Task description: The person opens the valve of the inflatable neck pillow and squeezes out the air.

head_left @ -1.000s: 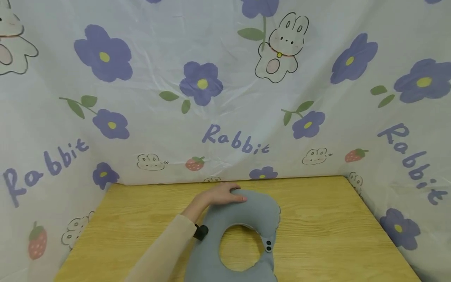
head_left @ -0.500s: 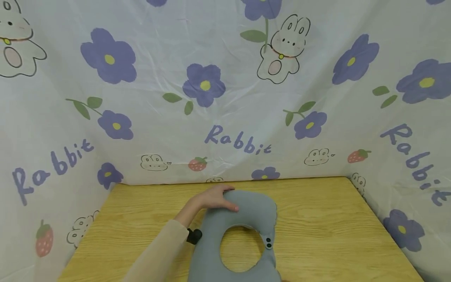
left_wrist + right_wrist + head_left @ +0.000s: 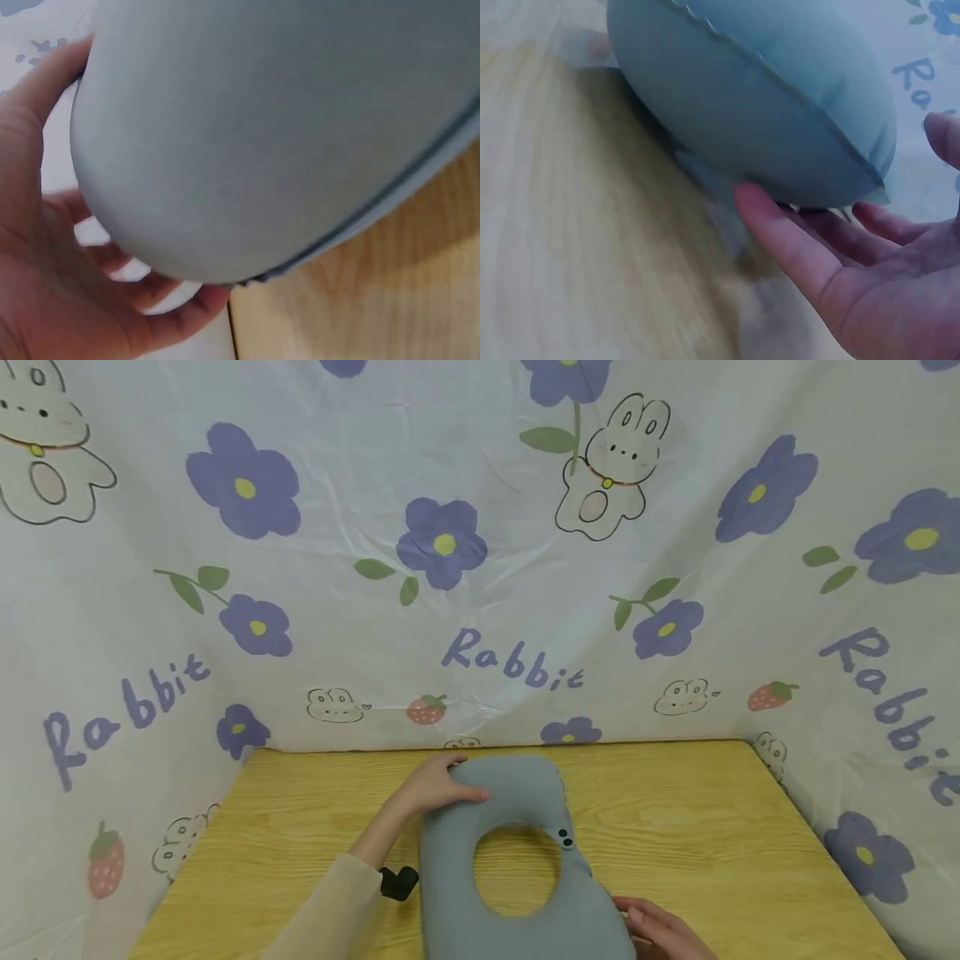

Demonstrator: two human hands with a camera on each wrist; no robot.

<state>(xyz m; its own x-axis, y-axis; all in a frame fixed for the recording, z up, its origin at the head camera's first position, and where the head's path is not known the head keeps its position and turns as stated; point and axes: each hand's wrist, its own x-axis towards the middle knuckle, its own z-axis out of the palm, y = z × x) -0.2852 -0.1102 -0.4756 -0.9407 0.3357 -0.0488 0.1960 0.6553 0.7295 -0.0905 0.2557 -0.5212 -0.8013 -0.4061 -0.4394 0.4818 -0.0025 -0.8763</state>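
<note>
Pillow (image 3: 450, 877) gripped at one end, touched at the other

The grey, ring-shaped pillow is seen over the middle of the wooden table (image 3: 690, 810), with its near edge cut off by the bottom of the head view. Its far left corner is gripped by the left hand (image 3: 435, 787): the thumb is laid on top, and the fingers are bent around the outer side. Its near right side is touched by the right hand (image 3: 663, 931). There, the fingers are tucked under the puffy edge, the thumb is held away, and the pillow is not pinched. Whether any of it is lifted off the table cannot be told. Two dark snaps (image 3: 566, 837) are seen to the right of the round hole. A small black thing (image 3: 399, 883) is seen beside the left wrist, near a cream sleeve (image 3: 333, 906). The back and sides are covered by white cloth (image 3: 360, 635) printed with purple flowers (image 3: 442, 545) and rabbits (image 3: 600, 485).
</note>
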